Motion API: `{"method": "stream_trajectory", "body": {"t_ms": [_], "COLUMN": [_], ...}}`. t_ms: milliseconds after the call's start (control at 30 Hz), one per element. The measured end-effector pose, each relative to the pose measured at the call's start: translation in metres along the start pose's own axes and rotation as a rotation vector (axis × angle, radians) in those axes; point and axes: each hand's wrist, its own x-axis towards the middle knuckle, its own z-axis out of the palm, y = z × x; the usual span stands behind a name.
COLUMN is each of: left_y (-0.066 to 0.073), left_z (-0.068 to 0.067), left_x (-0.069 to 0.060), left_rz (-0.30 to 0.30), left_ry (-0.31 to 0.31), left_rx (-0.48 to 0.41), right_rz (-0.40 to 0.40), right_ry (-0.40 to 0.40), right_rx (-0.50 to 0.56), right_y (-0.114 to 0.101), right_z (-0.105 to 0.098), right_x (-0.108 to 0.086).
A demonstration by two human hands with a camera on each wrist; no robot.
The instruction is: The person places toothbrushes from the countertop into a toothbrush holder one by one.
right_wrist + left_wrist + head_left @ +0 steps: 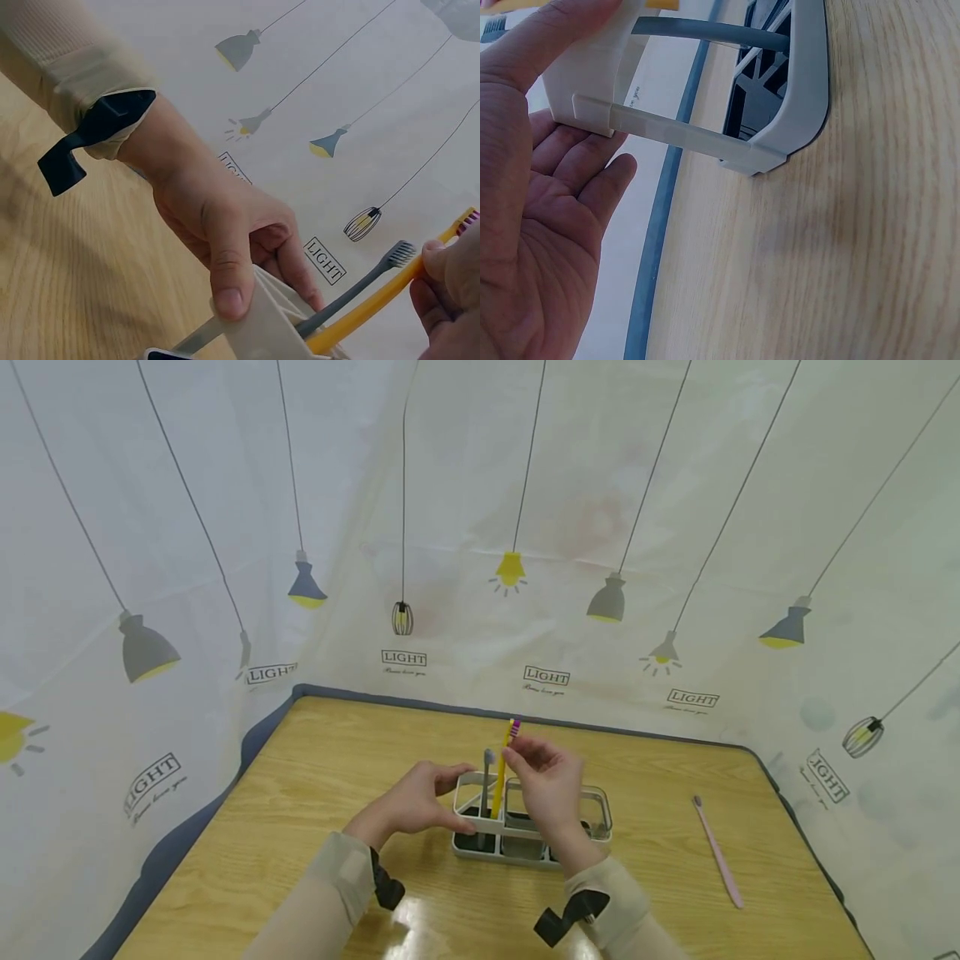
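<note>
A white toothbrush holder [517, 860] with several compartments stands on the table. My left hand [416, 800] grips its left end, thumb on the near side and fingers on the far side; the left wrist view shows that palm beside the holder's upper rim [585, 82]. My right hand [551, 777] pinches a yellow toothbrush [498, 789] just below its purple-bristled head. The yellow brush's lower end is inside the left compartment. Beside it a grey toothbrush [352, 289] leans in the same compartment, head up, touched by neither hand.
A pink toothbrush [718, 856] lies on the wooden table [300, 802] to the right of the holder. Behind the table hangs a pale sheet [465, 485] printed with lamps. A dark blue edge [420, 700] runs along the table's back.
</note>
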Motion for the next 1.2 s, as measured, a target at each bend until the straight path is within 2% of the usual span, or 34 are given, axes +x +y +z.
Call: {"method": "stream_trajectory", "body": {"t_ms": [233,467,667,900,1100,1200], "left_y": [0.001,0.001,0.000,0.001,0.001,0.003], "left_z": [0.000,0.000,0.001,0.002,0.002,0.000], "left_x": [0.001,0.002,0.001,0.000,0.000,0.000], "left_rz": [-0.016,0.002,0.012,0.015,0.021,0.013], "left_ry": [-0.005,-0.013,-0.013,-0.012,-0.019,-0.011], "left_rx": [0.018,0.018,0.004,-0.012,-0.021,-0.014], "right_rz": [-0.006,-0.022,0.004,0.053,0.119,0.154], "right_ry": [-0.004,0.003,-0.002,-0.026,-0.038,-0.014], "right_rx": [-0.021,-0.014,-0.023,-0.071,-0.121,-0.105], "right_y": [0.018,0.027,0.033,0.030,0.022,0.016], "right_z": [0.003,0.007,0.009,0.004,-0.011,-0.021], "right_x": [-0.010,-0.015,-0.018,-0.019,-0.017,-0.015]}}
